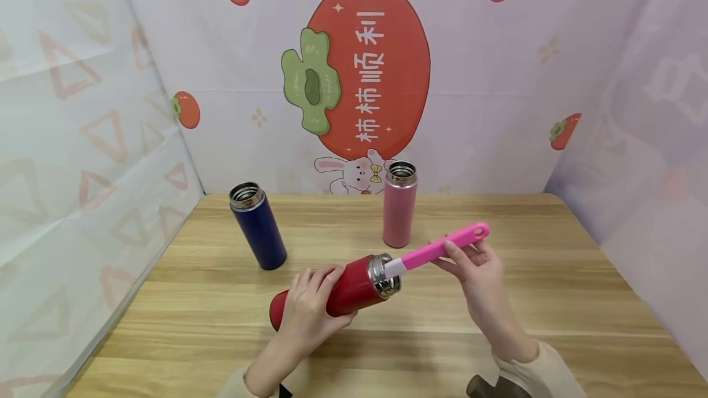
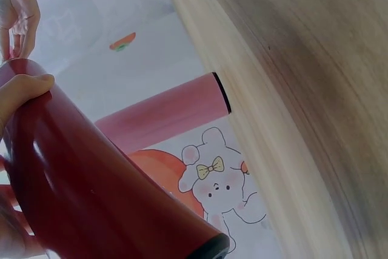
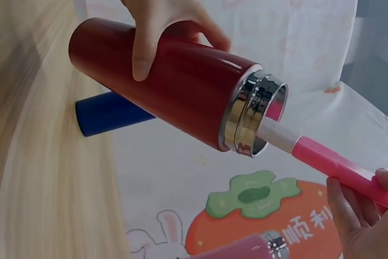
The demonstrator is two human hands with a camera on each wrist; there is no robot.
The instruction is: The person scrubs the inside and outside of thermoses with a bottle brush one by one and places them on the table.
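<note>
Head view, lower centre: left hand (image 1: 310, 309) wrapped around tilted red flask (image 1: 354, 290), steadying its steel mouth toward pink brush (image 1: 442, 247), pinched by right hand (image 1: 475, 269); bristles presumably inside, hidden. Behind on tabletop (image 1: 553, 300): blue flask (image 1: 258, 226), pink flask (image 1: 399, 204).

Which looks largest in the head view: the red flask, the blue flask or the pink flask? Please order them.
1. Red flask, gripped by the left hand; it lies nearest the camera, so its lead is unsure.
2. Blue flask and pink flask: they look alike in size, so I do not rank them.
</note>
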